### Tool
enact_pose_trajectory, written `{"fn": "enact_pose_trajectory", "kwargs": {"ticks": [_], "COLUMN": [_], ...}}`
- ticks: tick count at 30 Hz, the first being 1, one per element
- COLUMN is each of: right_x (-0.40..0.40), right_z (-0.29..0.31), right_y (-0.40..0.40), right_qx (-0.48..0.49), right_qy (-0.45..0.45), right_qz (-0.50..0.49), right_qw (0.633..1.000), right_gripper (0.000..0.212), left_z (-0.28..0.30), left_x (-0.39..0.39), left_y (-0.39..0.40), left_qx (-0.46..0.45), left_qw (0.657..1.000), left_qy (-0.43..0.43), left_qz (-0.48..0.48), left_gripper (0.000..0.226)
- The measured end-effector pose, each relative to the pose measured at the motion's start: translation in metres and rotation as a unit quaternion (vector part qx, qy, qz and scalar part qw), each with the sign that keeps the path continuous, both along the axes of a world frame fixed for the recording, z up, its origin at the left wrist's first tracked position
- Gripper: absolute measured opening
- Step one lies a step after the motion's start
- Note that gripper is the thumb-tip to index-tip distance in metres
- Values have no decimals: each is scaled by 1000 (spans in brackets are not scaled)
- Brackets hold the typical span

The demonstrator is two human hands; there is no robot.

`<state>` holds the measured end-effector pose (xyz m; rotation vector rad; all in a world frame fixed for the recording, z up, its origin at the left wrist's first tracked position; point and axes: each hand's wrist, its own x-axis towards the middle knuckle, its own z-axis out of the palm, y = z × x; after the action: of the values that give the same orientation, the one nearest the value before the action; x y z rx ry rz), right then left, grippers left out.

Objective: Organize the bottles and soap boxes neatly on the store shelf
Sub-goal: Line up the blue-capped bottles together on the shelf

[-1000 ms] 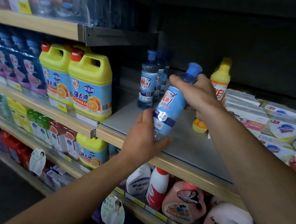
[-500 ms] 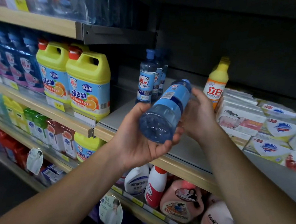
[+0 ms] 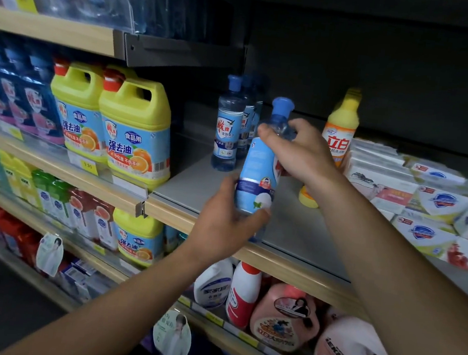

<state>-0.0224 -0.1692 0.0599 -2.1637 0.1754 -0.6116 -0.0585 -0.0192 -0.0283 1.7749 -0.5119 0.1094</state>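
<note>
Both hands held one blue-capped bottle (image 3: 259, 174) nearly upright over the near edge of the grey shelf (image 3: 294, 227), cap tilted slightly to the right. The left hand (image 3: 222, 225) curled round the bottle's lower part, thumb across the front just under the label, so the base was mostly hidden. The right hand (image 3: 299, 152) gripped the neck and shoulder from the right, fingers bent over the clear part below the cap. Whether the base touched the shelf could not be told. Farther back and a little to the left, a short row of matching bottles (image 3: 228, 127) stood upright, one behind another, apart from the held one. To the right, behind the right hand, stood a yellow bottle (image 3: 341, 125) with an orange label, its base showing below the wrist. Right of it, soap boxes (image 3: 426, 203) lay stacked in flat rows, some blurred. On the neighbouring shelf to the left stood two yellow jugs (image 3: 122, 125) with red caps, side by side and touching. The lower shelf (image 3: 239, 334) carried white, red and pink bottles below the forearms.
</note>
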Motion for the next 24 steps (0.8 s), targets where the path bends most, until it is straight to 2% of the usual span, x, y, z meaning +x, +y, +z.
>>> {"fn": "enact_pose_trajectory", "kwargs": {"ticks": [1, 2, 4, 6, 8, 12, 16, 18, 19, 21, 23, 24], "right_x": [1, 2, 3, 5, 7, 8, 10, 8, 7, 4, 0, -4], "right_z": [-1, -4, -10, -21, -33, -36, -29, -22, -18, -12, -5, -2], "right_y": [-2, -5, -12, -18, -19, -14, -11, -6, -3, 4, 11, 15], "right_qx": [41, 118, 305, 426, 477, 481, 463, 442, 424, 370, 263, 194], "right_qy": [11, 35, 102, 161, 174, 164, 158, 142, 125, 61, -19, -54], "right_qz": [18, 46, 105, 147, 166, 137, 132, 140, 144, 148, 156, 167], "right_qw": [999, 991, 941, 878, 845, 850, 862, 874, 885, 915, 952, 965], "right_gripper": [41, 34, 27, 39, 49, 46, 42, 39, 36, 29, 26, 29], "left_z": [2, 5, 12, 19, 23, 24, 20, 18, 16, 9, 3, 1], "left_x": [-2, -4, -5, -5, -5, -2, 4, 5, 6, 11, 17, 21], "left_y": [2, 5, 11, 15, 16, 18, 21, 22, 22, 22, 21, 21], "left_qx": [-57, -123, -224, -288, -316, -320, -320, -301, -285, -230, -148, -107], "left_qw": [995, 976, 899, 815, 771, 757, 759, 777, 798, 869, 948, 972], "left_qy": [68, 155, 330, 432, 463, 472, 463, 445, 426, 347, 203, 136], "left_qz": [-45, -96, -181, -259, -303, -319, -328, -327, -318, -267, -197, -161], "left_gripper": [49, 50, 59, 62, 56, 56, 52, 55, 59, 61, 46, 40]}}
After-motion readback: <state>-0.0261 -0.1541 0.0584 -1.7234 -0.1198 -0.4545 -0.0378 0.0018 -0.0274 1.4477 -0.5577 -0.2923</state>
